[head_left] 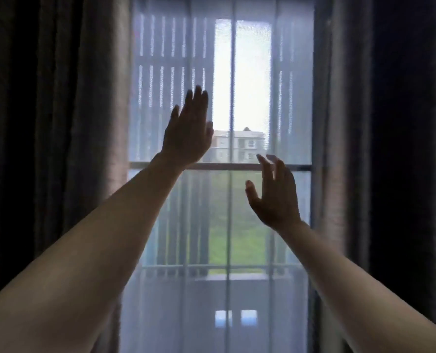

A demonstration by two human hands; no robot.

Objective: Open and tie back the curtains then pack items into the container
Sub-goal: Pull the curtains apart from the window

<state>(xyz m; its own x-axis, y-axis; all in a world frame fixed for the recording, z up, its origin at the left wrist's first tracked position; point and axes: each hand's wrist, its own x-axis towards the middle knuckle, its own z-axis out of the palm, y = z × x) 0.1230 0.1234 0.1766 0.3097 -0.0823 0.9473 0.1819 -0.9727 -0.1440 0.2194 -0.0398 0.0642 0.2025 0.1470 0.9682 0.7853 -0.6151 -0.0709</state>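
Two bare forearms rise from the lower corners of the frame toward the centre. The left hand (pixel 187 133) is raised flat, fingers straight and together, holding nothing, at the edge of the left sheer curtain (pixel 166 85). The right hand (pixel 275 194), lower and right of centre, has loosely curled, spread fingers near the right sheer curtain (pixel 292 98), gripping nothing. Dark heavy curtains (pixel 59 123) hang drawn back at both sides. Behind the sheers is the window (pixel 231 72).
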